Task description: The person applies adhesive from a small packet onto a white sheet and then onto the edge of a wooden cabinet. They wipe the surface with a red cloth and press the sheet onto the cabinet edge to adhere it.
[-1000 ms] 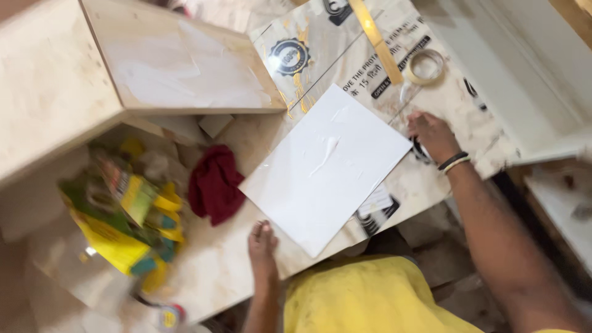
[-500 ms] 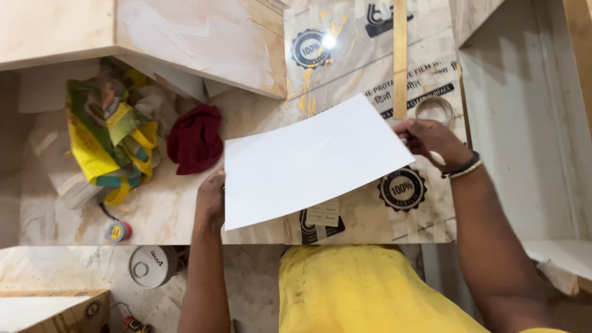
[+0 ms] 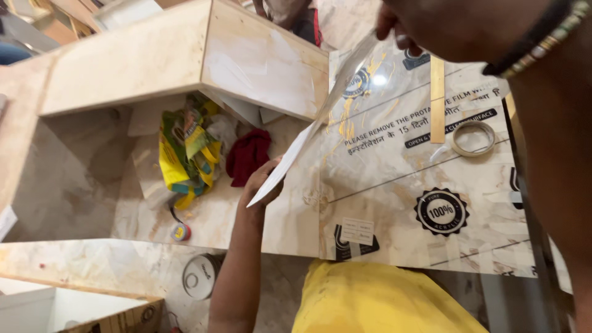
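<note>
Clearly tilted on edge, the thin white laminate sheet (image 3: 320, 117) is pinched by left hand (image 3: 262, 185) fingers below, right hand (image 3: 431, 24) fingers above, clear of the marble-patterned bench (image 3: 394, 203).

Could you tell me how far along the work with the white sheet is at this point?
The white sheet is up off the marble-patterned board, held tilted on edge between the left hand and right hand. The board's printed protective film is in place; tape roll and wooden strip lie on it untouched. The sheet is not set down anywhere yet.
</note>
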